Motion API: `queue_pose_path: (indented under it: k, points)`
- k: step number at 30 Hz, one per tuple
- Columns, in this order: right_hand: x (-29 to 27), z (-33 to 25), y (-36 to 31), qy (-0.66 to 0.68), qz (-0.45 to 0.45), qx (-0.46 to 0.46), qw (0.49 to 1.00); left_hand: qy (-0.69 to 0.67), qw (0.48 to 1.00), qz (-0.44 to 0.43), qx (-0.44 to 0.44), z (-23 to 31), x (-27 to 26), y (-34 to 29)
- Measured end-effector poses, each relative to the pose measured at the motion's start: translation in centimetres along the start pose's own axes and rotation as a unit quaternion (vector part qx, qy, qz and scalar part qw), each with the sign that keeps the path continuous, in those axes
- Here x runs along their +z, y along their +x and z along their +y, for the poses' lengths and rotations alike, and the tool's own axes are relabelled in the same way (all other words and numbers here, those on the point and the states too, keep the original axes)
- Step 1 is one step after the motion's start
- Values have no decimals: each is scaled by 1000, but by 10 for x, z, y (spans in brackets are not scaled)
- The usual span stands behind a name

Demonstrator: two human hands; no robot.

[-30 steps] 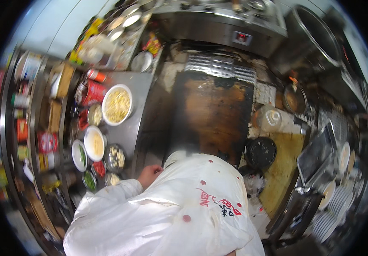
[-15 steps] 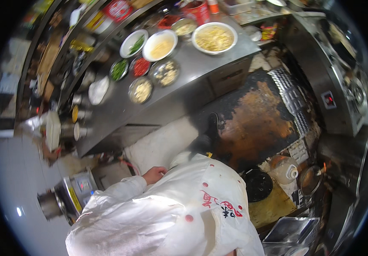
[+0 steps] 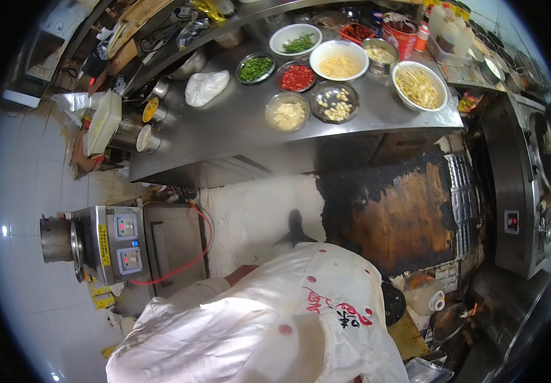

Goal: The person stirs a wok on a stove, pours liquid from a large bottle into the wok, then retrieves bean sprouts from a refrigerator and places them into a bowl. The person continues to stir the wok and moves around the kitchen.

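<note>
Beside the white jacket [image 3: 269,313], my left hand [image 3: 242,274] shows only in part, low at its front edge. Its fingers are hidden by the jacket, so I cannot see whether it holds anything. My right hand is out of sight. Ahead, on the steel counter [image 3: 192,143], stand a bowl of bean sprouts [image 3: 419,88], a bowl of pale yellow shreds [image 3: 339,62], a bowl of green pieces [image 3: 296,42], chopped greens [image 3: 255,67], chopped red pepper [image 3: 296,77] and bowls of garlic [image 3: 335,103] and minced garlic [image 3: 287,113]. Neither hand touches them.
A white plastic bag [image 3: 206,87] lies on the counter. At left is a steel appliance [image 3: 106,246] with a red hose [image 3: 210,230]. A worn dark mat [image 3: 397,217] covers the floor ahead. On the right are a steel stove unit [image 3: 512,185] and a large plastic jug [image 3: 425,297].
My view has turned, and the counter now lies straighter across the top. I stand further left, off the dark mat. My left hand has become mostly hidden by the jacket.
</note>
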State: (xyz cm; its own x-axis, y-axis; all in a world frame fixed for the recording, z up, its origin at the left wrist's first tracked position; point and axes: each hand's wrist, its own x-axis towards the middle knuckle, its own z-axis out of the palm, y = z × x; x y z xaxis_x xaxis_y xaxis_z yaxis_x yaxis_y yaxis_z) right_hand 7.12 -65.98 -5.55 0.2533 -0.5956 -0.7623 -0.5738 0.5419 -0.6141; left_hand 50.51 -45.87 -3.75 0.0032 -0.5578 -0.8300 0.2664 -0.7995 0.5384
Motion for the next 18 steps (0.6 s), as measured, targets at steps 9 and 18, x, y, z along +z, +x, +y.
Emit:
queue_pose_path:
  k: [9, 18]
  points:
    - [104, -85, 23, -35, -49, -4, 998, 57, 997, 33, 39, -14, -94, -28]
    - [152, -171, 39, -53, -59, 17, 997, 84, 991, 61, 79, -49, -180, -56]
